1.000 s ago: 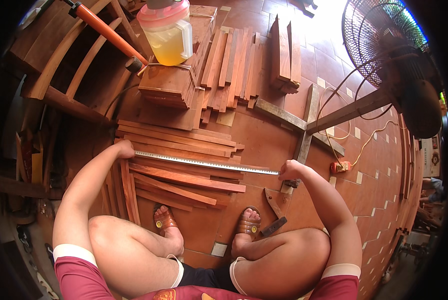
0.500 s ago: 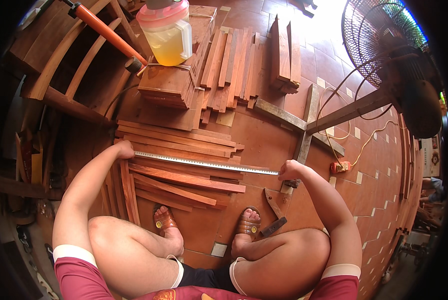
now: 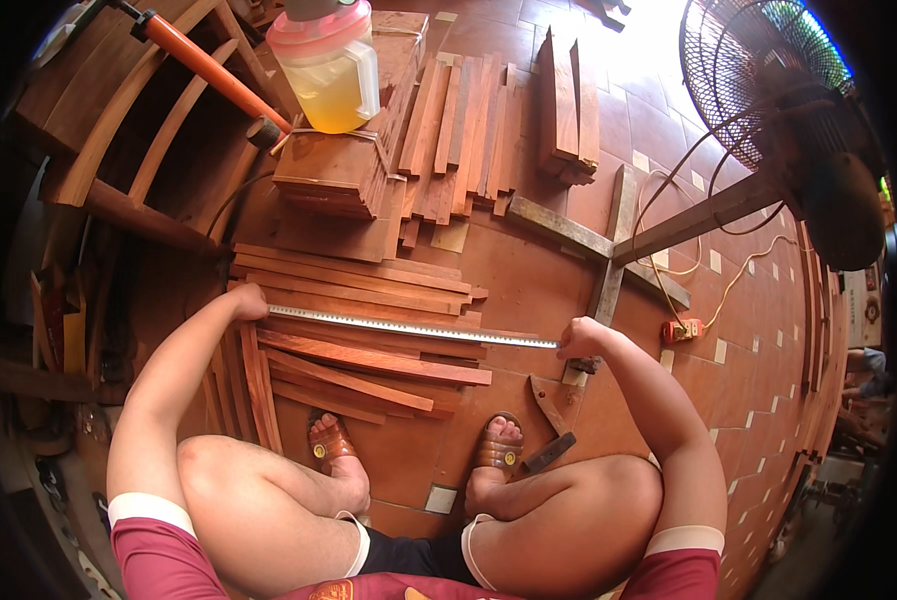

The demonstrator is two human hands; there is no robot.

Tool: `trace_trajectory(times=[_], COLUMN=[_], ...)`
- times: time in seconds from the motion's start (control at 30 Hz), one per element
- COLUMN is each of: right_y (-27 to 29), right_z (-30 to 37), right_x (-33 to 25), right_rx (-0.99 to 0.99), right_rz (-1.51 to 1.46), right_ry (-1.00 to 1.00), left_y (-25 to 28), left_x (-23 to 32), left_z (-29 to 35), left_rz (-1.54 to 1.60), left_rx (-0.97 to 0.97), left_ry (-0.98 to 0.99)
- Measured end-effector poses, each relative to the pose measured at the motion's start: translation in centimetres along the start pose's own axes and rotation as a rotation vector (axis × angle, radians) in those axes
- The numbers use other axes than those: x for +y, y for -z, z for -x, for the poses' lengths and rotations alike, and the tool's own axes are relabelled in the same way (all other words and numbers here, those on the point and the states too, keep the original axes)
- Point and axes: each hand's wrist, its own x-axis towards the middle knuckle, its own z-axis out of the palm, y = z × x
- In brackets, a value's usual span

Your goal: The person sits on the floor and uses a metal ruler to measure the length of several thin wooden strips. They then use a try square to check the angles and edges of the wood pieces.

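A long, pale metal ruler (image 3: 413,325) with marks along it stretches between my two hands, above a layer of reddish wooden strips (image 3: 378,358). My left hand (image 3: 249,301) is closed around its left end, beside the ends of the strips. At the other end my right hand (image 3: 578,338) pinches the ruler, past the strips' right ends. Below that hand a small dark lump (image 3: 586,366) lies on the floor; I cannot make out what it is. A hammer (image 3: 548,453) rests on the tiles next to my right foot.
A lidded jug (image 3: 325,75) of yellow liquid stands on stacked boards (image 3: 328,175). More wooden strips (image 3: 458,130) lie behind. A fan (image 3: 768,90) on a crossed-beam base (image 3: 613,250) is at right, near a cable with a red socket box (image 3: 680,331). Wooden furniture (image 3: 138,190) fills the left.
My hands and the ruler keep almost the same place. The view has shifted very slightly.
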Motion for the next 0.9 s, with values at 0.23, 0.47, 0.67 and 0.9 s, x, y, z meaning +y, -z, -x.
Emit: trace_trajectory(times=[0.23, 0.47, 0.67, 0.9], right_y=[0.4, 0.7, 0.7, 1.5], right_z=[0.3, 0.0, -0.1, 0.3], right_x=[-0.4, -0.5, -0.3, -0.8], right_rx=[-0.015, -0.059, -0.077, -0.080], right_rz=[-0.028, -0.060, -0.061, -0.115], right_ry=[-0.033, -0.118, -0.154, -0.157], left_y=[0.0, 0.2, 0.3, 0.2], left_x=[-0.2, 0.5, 0.9, 0.7], left_z=[-0.2, 0.4, 0.5, 0.4], left_rz=[-0.010, -0.038, -0.059, -0.060], left_rx=[-0.011, -0.011, -0.007, -0.011], left_ry=[-0.004, -0.007, -0.001, 0.003])
